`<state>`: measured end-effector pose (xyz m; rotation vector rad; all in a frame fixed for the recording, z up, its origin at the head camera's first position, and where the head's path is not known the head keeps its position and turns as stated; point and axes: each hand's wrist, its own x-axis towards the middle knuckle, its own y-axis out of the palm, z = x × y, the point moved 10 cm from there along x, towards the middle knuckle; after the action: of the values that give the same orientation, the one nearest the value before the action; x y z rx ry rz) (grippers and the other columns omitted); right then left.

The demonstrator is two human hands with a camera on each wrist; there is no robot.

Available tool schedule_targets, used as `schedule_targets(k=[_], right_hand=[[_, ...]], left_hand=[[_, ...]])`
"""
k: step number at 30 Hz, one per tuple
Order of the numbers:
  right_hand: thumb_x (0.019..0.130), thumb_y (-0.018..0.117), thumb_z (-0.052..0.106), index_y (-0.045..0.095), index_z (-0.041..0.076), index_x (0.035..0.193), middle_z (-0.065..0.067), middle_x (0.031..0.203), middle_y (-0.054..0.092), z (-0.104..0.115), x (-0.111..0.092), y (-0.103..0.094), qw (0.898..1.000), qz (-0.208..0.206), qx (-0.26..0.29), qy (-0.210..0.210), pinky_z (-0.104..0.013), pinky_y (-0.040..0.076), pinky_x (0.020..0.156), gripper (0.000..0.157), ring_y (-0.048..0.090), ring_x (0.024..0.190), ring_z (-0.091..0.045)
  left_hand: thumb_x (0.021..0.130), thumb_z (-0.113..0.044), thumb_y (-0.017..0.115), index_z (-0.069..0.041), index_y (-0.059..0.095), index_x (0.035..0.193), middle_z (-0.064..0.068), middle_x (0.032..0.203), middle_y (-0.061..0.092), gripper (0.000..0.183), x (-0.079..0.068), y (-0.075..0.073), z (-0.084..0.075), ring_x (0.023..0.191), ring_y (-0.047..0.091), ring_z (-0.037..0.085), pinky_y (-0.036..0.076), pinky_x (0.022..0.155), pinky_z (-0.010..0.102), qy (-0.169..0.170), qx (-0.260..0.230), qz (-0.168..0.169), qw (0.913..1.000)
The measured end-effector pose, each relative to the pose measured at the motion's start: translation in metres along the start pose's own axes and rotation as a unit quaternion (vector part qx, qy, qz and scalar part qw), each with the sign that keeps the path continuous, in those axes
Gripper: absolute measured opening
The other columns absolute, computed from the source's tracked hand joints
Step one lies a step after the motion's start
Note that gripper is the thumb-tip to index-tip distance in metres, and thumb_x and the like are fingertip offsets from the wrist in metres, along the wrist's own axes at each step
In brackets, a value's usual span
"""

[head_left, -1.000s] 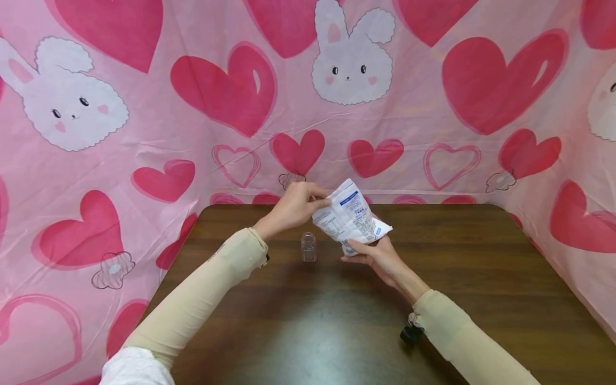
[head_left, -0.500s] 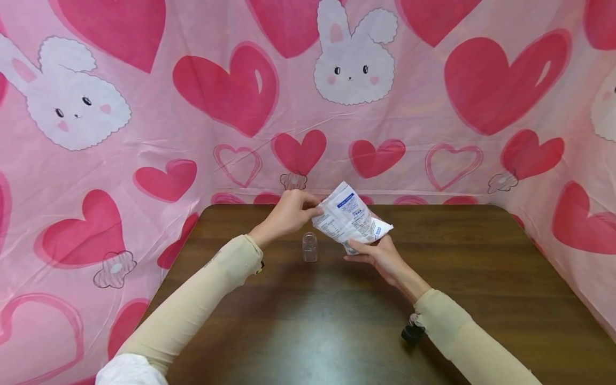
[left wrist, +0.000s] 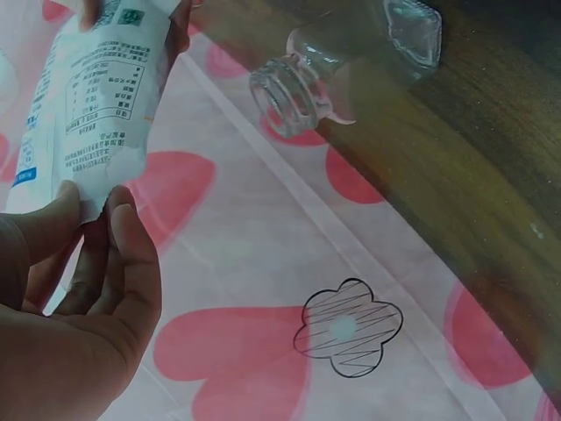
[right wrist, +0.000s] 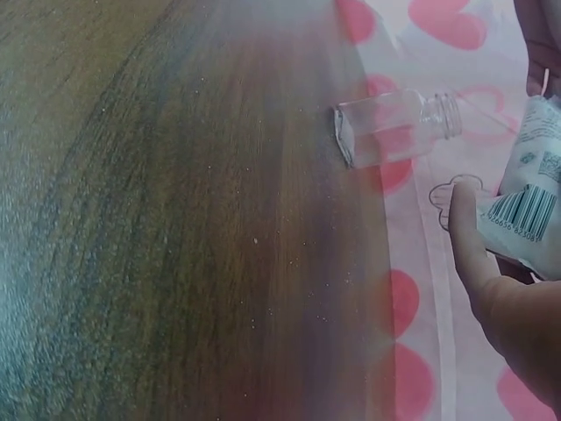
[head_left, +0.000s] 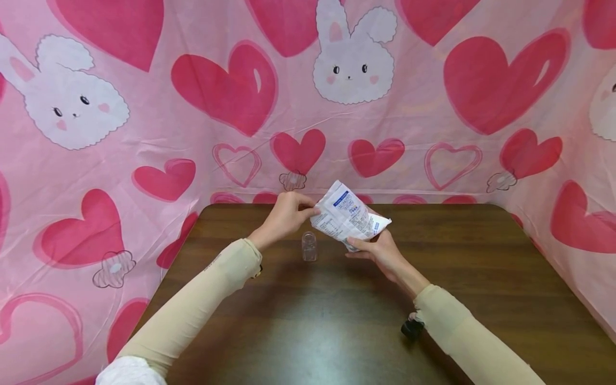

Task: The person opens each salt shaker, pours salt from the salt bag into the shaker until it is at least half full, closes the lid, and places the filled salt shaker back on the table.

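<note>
A white packet with blue and black print is held tilted in the air above the far part of the table. My left hand pinches its left end between thumb and fingers, plainly seen in the left wrist view with the packet's edge at the fingertips. Lower down on the right, my right hand grips the packet's body, thumb on the near face. A barcode shows there in the right wrist view. Below and left of the packet, a small clear bottle stands upright and uncapped, touched by neither hand. What the packet contains is hidden.
The dark wooden table extends toward me. Behind it and at both sides hangs a pink cloth with hearts and rabbits. A black wrist camera is strapped under the right forearm.
The packet's left end has shifted slightly left and down, and my left hand has moved the same way with it. My right hand keeps its grip, and the bottle stays put.
</note>
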<state>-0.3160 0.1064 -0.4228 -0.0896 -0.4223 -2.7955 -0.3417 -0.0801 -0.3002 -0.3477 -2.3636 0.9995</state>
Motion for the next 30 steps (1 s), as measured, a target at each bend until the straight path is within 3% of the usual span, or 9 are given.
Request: schedule_targets(k=[8,23,30], right_hand=[[0.095,0.072,-0.008,0.040,0.017,0.154,-0.016,0.127,0.066,-0.004,0.002,-0.002,1.000,-0.015,-0.010,0.013,-0.063,0.056,0.085,0.072,0.072,0.103,-0.030],[0.093,0.077,-0.005,0.033,0.015,0.162,-0.015,0.125,0.068,-0.003,0.005,-0.002,0.999,-0.012,-0.049,0.010,-0.071,0.050,0.088,0.084,0.073,0.100,-0.027],[0.091,0.079,-0.003,0.038,0.015,0.159,-0.017,0.123,0.069,-0.004,0.008,-0.004,0.998,-0.016,-0.065,0.013,-0.070,0.050,0.086,0.081,0.073,0.099,-0.027]], left_hand=[[0.091,-0.006,0.084,-0.003,0.084,0.094,0.004,0.083,0.076,0.005,-0.006,0.000,0.005,0.070,0.054,0.018,0.045,0.064,0.030,-0.001,-0.002,-0.014,0.9999],[0.090,-0.006,0.085,-0.002,0.084,0.097,0.007,0.088,0.078,0.008,-0.010,0.003,0.017,0.074,0.057,0.020,0.047,0.067,0.031,-0.022,0.004,-0.017,0.9996],[0.090,-0.007,0.085,-0.003,0.084,0.095,0.005,0.087,0.077,0.006,-0.011,0.005,0.023,0.073,0.055,0.018,0.045,0.066,0.030,-0.029,0.000,-0.015,0.9995]])
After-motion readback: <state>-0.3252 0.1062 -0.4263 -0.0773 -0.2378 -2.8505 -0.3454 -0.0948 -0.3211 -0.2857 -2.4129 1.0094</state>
